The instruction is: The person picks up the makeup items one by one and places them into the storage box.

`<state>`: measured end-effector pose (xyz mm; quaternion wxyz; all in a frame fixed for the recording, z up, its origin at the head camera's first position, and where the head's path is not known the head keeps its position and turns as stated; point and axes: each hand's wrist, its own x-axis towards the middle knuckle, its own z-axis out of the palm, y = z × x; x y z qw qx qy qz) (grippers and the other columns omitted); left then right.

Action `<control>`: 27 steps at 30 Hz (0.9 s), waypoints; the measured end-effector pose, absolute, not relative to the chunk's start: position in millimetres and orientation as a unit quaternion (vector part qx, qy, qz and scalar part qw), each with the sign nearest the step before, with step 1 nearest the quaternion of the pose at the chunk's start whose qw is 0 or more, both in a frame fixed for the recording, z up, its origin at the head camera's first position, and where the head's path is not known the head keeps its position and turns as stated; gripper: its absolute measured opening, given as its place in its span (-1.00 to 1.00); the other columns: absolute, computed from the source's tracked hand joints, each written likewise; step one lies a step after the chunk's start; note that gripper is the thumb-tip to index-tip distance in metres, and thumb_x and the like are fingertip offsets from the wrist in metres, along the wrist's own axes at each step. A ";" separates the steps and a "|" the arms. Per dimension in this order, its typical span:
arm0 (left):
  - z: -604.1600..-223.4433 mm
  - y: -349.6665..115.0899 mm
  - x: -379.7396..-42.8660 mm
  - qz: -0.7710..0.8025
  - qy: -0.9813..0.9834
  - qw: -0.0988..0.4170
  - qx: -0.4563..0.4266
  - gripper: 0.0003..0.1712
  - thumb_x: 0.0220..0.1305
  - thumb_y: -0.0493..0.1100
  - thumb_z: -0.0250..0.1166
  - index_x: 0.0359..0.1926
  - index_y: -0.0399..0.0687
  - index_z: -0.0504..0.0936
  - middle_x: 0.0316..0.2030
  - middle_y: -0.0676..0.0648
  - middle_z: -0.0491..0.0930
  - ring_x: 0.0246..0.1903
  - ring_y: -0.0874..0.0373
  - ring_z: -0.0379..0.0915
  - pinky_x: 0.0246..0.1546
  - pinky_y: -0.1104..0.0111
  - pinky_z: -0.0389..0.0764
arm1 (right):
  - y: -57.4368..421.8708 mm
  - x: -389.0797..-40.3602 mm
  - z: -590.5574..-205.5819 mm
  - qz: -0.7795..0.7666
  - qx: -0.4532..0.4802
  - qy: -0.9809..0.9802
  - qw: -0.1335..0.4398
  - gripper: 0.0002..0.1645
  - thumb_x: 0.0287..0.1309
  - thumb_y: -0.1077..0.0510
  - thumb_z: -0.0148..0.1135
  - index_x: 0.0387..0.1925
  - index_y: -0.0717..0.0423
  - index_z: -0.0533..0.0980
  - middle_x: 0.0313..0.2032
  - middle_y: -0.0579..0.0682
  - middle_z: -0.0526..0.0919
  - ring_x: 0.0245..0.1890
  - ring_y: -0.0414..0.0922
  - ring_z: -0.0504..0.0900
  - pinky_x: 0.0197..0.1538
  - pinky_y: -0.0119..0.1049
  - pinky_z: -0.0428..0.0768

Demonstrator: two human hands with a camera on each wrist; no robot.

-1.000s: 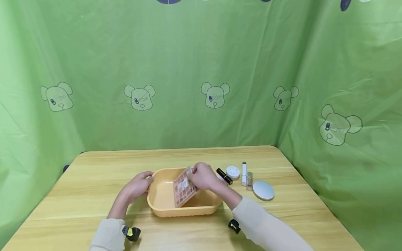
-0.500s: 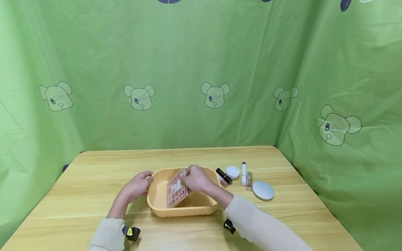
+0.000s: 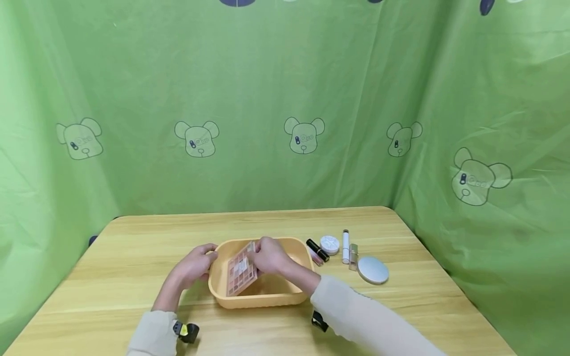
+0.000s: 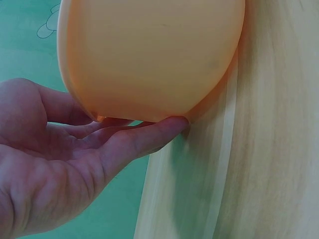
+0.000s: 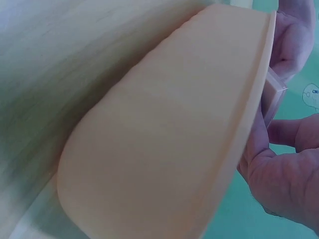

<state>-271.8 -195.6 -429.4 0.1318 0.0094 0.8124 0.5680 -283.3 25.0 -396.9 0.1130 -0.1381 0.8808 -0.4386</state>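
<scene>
In the head view a pale orange plastic basin [image 3: 262, 300] stands on the table. My left hand [image 3: 194, 265] holds its left end; in the left wrist view the thumb and fingers [image 4: 149, 139] grip the basin's wall [image 4: 154, 59]. An eyeshadow palette [image 3: 240, 271] with a clear lid leans inside the basin, on the left. My right hand [image 3: 270, 257] pinches the palette's upper right side. From the right wrist view, the basin's outer wall [image 5: 164, 119] hides most of the palette, and only a corner of the palette [image 5: 273, 94] shows beside the right hand [image 5: 284, 169].
Right of the basin lie a black lipstick tube [image 3: 317, 250], a pink tube [image 3: 315, 256], a round white case [image 3: 329, 244], a white tube [image 3: 346, 246], a clear-and-gold lipstick [image 3: 354, 257] and a round silver compact [image 3: 373, 270]. A green curtain [image 3: 249, 183] hangs behind the table.
My right hand has moved left and slightly lower with the palette, which now sits nearer the basin's left end. The left hand and the basin have stayed in place.
</scene>
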 end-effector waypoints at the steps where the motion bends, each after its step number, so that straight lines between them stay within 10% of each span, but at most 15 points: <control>1: -429.5 -195.4 -271.7 0.568 0.812 0.131 0.010 -0.53 0.57 -0.22 -0.14 0.33 -0.41 0.35 0.09 -0.37 0.57 0.01 -0.10 0.61 -0.07 0.04 0.72 | 24.7 -282.7 -397.3 -0.434 -0.140 0.883 0.112 -0.70 0.40 0.23 0.17 -0.44 0.33 0.62 -0.55 0.07 0.71 -0.65 -0.07 0.68 -0.54 -0.25 0.68; 27: -428.8 -194.3 -271.9 0.569 0.811 0.136 0.008 -0.51 0.58 -0.23 -0.17 0.37 -0.43 0.29 0.17 -0.44 0.51 0.13 -0.25 0.55 0.01 0.00 0.69 | 26.3 -277.9 -399.4 -0.419 -0.106 0.884 0.177 -0.76 0.32 0.30 0.22 -0.49 0.30 0.52 -0.63 0.16 0.66 -0.75 -0.05 0.66 -0.43 -0.11 0.73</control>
